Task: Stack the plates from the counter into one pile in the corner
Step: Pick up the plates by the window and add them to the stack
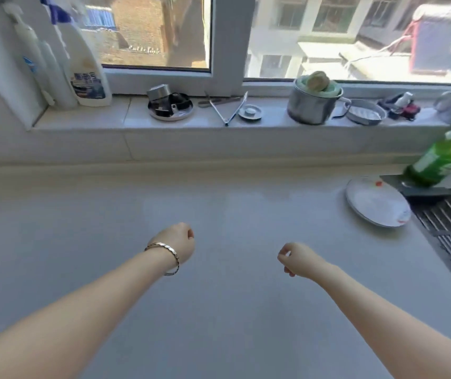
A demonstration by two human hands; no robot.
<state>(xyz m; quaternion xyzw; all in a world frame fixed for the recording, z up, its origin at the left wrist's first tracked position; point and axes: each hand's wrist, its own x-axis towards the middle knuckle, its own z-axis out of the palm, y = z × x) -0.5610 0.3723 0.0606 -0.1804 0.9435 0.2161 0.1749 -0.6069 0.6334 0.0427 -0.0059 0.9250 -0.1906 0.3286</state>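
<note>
I see strong daylight from the white-framed window [227, 36] washing the pale grey worktop [219, 310] almost flat, shadows faint. The wide lens bends the edges; the green bottle [443, 157] at right leans and smears, and the white spray bottle [82, 64] looks soft.

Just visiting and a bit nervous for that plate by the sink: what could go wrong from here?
The white plate lies close to the edge of the counter, beside the sink rack; a clumsy pull might tip it over that edge. The green bottle stands right behind it, so the right hand, reaching in, could knock it over.
</note>
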